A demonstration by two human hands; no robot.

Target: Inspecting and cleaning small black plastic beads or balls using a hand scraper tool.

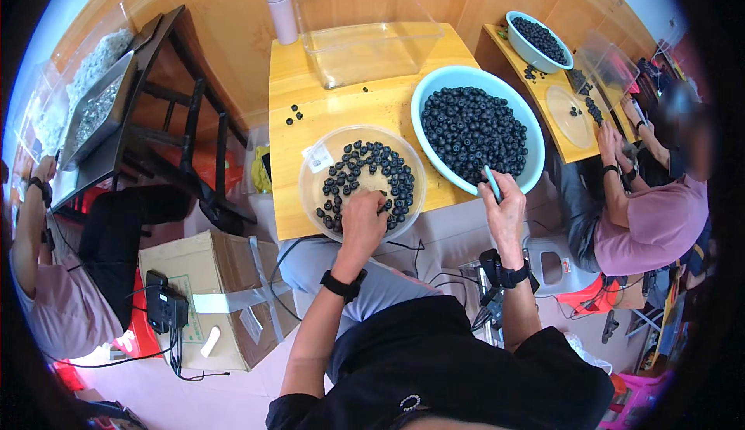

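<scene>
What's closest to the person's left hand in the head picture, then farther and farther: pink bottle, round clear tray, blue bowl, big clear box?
For the left hand:
1. Round clear tray: right at the hand.
2. Blue bowl: to the right.
3. Big clear box: far side of table.
4. Pink bottle: far left corner.

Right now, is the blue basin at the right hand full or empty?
Filled, though not brimming: dark berries span the blue basin, inner wall showing.

Pink flask (282, 19) upright; taped cardboard box (217, 333), black device (166, 306) on top.
</scene>
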